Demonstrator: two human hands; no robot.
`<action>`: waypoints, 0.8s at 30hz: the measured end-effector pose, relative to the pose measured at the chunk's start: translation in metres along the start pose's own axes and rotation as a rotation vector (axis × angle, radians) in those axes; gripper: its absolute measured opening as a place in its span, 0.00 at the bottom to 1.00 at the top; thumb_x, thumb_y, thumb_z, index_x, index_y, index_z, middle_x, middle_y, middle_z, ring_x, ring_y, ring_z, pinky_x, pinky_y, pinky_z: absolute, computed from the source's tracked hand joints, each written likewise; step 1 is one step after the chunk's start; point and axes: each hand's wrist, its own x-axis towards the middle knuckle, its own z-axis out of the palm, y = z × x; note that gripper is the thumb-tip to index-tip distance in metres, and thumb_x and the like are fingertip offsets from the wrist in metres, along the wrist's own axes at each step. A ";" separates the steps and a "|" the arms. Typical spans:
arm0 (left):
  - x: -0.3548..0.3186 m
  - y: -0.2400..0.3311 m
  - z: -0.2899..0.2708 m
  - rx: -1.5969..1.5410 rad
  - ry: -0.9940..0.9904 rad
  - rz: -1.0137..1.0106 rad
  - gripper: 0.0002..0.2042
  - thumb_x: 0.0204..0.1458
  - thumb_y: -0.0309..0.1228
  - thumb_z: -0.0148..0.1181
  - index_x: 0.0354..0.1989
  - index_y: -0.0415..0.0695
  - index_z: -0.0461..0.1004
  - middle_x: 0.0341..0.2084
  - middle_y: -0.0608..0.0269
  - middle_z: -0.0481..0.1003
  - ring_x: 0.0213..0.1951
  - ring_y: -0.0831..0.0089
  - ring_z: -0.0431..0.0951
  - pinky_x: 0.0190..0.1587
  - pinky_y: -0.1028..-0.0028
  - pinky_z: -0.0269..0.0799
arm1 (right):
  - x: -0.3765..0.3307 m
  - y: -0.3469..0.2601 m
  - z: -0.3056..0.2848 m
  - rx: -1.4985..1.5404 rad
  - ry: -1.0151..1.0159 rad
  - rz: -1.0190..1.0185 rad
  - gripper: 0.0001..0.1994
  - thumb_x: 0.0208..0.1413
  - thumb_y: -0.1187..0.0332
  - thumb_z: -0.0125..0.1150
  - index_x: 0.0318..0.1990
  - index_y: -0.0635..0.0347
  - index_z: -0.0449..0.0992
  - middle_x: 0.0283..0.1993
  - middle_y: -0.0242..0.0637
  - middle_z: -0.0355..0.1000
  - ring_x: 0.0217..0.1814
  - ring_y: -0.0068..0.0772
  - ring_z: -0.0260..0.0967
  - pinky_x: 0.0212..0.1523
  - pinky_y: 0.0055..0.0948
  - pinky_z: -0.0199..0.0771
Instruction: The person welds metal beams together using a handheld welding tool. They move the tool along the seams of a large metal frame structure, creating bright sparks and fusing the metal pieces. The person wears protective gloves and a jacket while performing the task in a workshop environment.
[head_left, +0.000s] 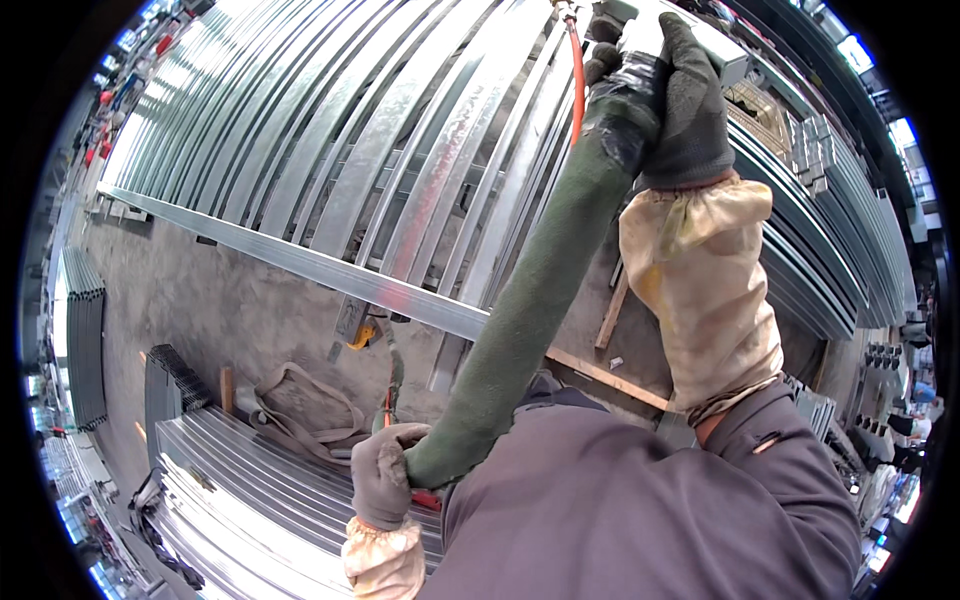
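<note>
Gloved, both hands: grey knitted fabric, with crumpled cream sleeve covers over the wrists. Right hand [690, 100], at the upper right of the frame, wrapped tight around the top end of a long tube [530, 300] sheathed in dull green felt-like cloth; a boxy grey metal tool head [690, 30] just above the fingers, partly hidden by the glove. Left hand [385, 470], at the lower centre, closed around the lower end of the same green tube, with a thin red piece showing just under the fist. Hands well apart, one at each end. Tube itself thick, round, soft-looking, darker and smudged near the top, running on a slant from the lower centre up to the upper right. A slim orange hose [576, 70] alongside its top end, rising out of the picture. Behind, across the upper half of the frame, a wide rack of galvanized steel channels [400, 130]: long, flat, shiny, mottled silver, laid side by side and bent by the lens. One straight steel rail [300, 262] crossing beneath them from the left toward the centre. At the lower left, a second stack of ribbed steel sections [250, 490], bright and smooth. Between the stacks, rough grey concrete floor [200, 300], with a tan webbing strap [300, 410] lying looped on it and a wooden slat [610, 378] to the right. Dark grey-purple jacket [620, 500] filling the lower right.
</note>
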 end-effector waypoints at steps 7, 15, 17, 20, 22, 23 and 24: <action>0.079 -0.011 0.015 0.044 -0.065 0.088 0.17 0.62 0.36 0.45 0.38 0.39 0.80 0.27 0.51 0.80 0.31 0.61 0.82 0.36 0.69 0.74 | 0.100 -0.018 0.022 0.017 -0.352 -0.309 0.20 0.68 0.56 0.50 0.60 0.56 0.67 0.46 0.49 0.74 0.39 0.38 0.75 0.36 0.32 0.81; 0.155 0.006 0.014 -0.156 -0.061 0.180 0.17 0.65 0.37 0.45 0.43 0.39 0.77 0.28 0.49 0.79 0.32 0.57 0.82 0.37 0.66 0.74 | 0.155 -0.065 0.140 -0.098 -0.490 0.011 0.23 0.66 0.52 0.52 0.55 0.64 0.68 0.37 0.45 0.74 0.25 0.30 0.75 0.22 0.23 0.80; 0.169 -0.017 0.023 -0.159 0.065 0.201 0.17 0.65 0.38 0.45 0.43 0.39 0.77 0.29 0.48 0.79 0.33 0.56 0.82 0.38 0.66 0.74 | 0.181 -0.012 0.154 0.039 -0.553 -0.179 0.21 0.66 0.52 0.52 0.54 0.60 0.70 0.36 0.42 0.75 0.23 0.28 0.73 0.22 0.25 0.80; 0.178 -0.049 0.032 -0.143 0.164 0.131 0.17 0.64 0.37 0.45 0.43 0.39 0.78 0.31 0.47 0.79 0.36 0.52 0.81 0.40 0.65 0.74 | 0.180 0.051 0.201 -0.273 -0.385 -0.101 0.20 0.66 0.53 0.51 0.52 0.60 0.71 0.34 0.40 0.75 0.21 0.27 0.71 0.19 0.23 0.73; 0.185 -0.052 0.033 -0.101 0.196 0.072 0.16 0.63 0.37 0.45 0.43 0.40 0.78 0.31 0.46 0.79 0.38 0.50 0.80 0.40 0.64 0.74 | 0.215 0.104 0.202 -0.443 -0.422 0.077 0.27 0.60 0.43 0.55 0.54 0.56 0.72 0.32 0.37 0.75 0.22 0.26 0.71 0.20 0.26 0.74; 0.187 -0.053 0.033 -0.113 0.189 0.046 0.16 0.63 0.37 0.45 0.43 0.41 0.78 0.31 0.46 0.78 0.37 0.50 0.80 0.40 0.64 0.74 | 0.243 0.139 0.199 -0.209 -0.594 0.188 0.24 0.64 0.52 0.54 0.53 0.66 0.66 0.38 0.45 0.76 0.28 0.27 0.73 0.25 0.24 0.78; 0.191 -0.054 0.035 -0.124 0.179 0.023 0.16 0.63 0.37 0.45 0.43 0.41 0.78 0.30 0.46 0.78 0.36 0.50 0.80 0.39 0.63 0.74 | 0.248 0.166 0.206 -0.245 -0.577 0.196 0.23 0.63 0.52 0.57 0.50 0.66 0.68 0.38 0.47 0.76 0.26 0.30 0.74 0.24 0.25 0.80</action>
